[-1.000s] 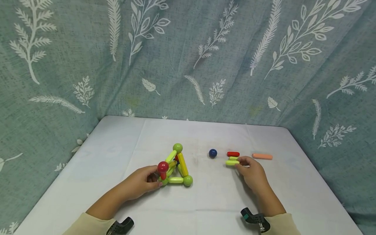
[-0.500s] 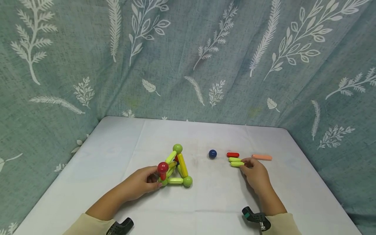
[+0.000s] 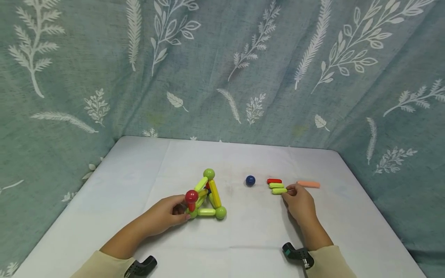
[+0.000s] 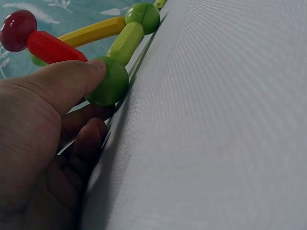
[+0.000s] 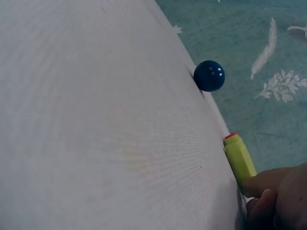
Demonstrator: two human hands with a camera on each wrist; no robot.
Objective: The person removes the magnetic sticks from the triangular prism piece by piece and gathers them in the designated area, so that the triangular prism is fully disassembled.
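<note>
In the head view, left of the blue ball (image 3: 250,180), the left hand (image 3: 171,211) pinches a green ball (image 3: 192,213) on the frame (image 3: 215,194); right of the blue ball, the right hand (image 3: 300,202) pinches a lime stick (image 3: 279,191) by its end.

In the left wrist view, the green ball looks hard, probably slippery; corners seem best to hold.

In the right wrist view, the stick, apart from the blue ball, looks light and stiff.

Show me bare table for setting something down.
Free: the table between left forearm and right forearm; the strip between blue ball and curtain. Crowded: around right hand, with green sticks and red stick; around left hand, with stick frame.
</note>
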